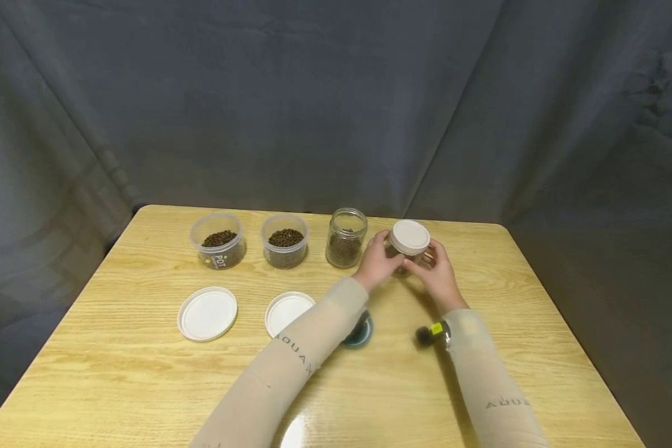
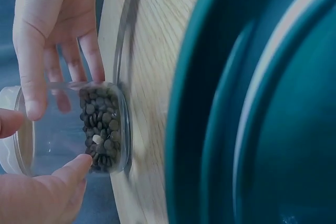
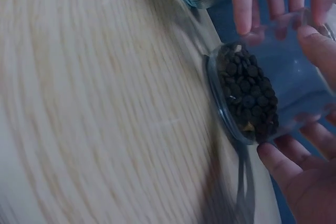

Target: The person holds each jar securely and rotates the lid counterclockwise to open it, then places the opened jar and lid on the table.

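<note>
A clear jar [image 3: 296,72] with a white lid [image 1: 410,235] on top stands upright at the right end of the row in the head view. Dark brown pellets [image 2: 101,124] fill its lower part, with a paler piece among them. My left hand [image 1: 377,264] holds the jar's left side, fingers around the wall and thumb at the front. From the right, my right hand [image 1: 441,277] grips it likewise, its thumb near the left one. The jar's base is right at the tabletop in both wrist views.
Left of the held jar stand an open glass jar [image 1: 346,239] and two open plastic tubs [image 1: 284,242] [image 1: 218,242], all with brown pellets. White lids [image 1: 207,313] [image 1: 285,308] lie in front. A teal lid [image 1: 361,335] is partly hidden by the left forearm. Grey curtains [image 1: 313,106] hang behind the table.
</note>
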Demonstrator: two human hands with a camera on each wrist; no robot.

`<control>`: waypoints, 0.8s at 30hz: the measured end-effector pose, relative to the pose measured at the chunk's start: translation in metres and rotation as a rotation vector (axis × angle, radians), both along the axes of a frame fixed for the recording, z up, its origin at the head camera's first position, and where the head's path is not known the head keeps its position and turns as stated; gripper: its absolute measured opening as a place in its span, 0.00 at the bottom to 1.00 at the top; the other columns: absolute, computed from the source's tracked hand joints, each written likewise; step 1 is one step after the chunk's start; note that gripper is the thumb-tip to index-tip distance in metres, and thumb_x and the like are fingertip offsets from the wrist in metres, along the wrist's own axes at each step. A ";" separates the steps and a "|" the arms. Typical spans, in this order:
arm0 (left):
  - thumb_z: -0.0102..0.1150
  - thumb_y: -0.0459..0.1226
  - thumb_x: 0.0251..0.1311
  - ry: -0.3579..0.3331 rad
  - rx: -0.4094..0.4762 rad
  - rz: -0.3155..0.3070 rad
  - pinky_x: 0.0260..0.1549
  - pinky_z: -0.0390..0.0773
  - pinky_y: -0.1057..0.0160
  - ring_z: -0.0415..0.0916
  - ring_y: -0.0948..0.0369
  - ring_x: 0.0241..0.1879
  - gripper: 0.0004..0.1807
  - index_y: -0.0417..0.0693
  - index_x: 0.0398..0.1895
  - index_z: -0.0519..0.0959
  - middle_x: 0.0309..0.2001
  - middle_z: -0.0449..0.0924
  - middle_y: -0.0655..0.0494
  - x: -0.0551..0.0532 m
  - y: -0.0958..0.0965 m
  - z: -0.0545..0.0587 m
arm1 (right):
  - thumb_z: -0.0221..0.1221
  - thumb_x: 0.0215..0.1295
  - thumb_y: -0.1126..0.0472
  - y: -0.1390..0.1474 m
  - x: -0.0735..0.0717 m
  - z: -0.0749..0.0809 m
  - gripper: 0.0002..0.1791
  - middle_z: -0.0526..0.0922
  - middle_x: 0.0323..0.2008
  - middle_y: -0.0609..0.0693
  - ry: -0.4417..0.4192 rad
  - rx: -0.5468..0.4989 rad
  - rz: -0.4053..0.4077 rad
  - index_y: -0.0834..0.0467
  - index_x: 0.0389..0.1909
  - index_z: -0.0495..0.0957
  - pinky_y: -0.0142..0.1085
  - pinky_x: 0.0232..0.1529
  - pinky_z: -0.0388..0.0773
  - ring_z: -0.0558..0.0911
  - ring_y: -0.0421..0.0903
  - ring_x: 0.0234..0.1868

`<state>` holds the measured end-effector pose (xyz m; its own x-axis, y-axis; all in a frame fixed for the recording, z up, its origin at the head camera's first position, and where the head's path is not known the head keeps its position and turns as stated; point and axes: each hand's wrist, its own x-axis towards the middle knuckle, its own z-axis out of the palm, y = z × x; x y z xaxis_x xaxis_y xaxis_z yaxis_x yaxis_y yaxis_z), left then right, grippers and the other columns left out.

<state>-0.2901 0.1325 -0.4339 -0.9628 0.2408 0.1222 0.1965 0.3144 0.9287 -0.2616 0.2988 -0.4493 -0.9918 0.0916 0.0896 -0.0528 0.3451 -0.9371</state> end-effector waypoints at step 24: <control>0.70 0.31 0.58 -0.032 0.108 -0.086 0.61 0.77 0.54 0.75 0.42 0.61 0.34 0.35 0.66 0.66 0.66 0.68 0.34 0.034 -0.009 0.001 | 0.72 0.61 0.62 0.017 0.034 0.001 0.44 0.67 0.72 0.62 -0.021 -0.009 0.036 0.63 0.73 0.59 0.52 0.71 0.67 0.68 0.59 0.71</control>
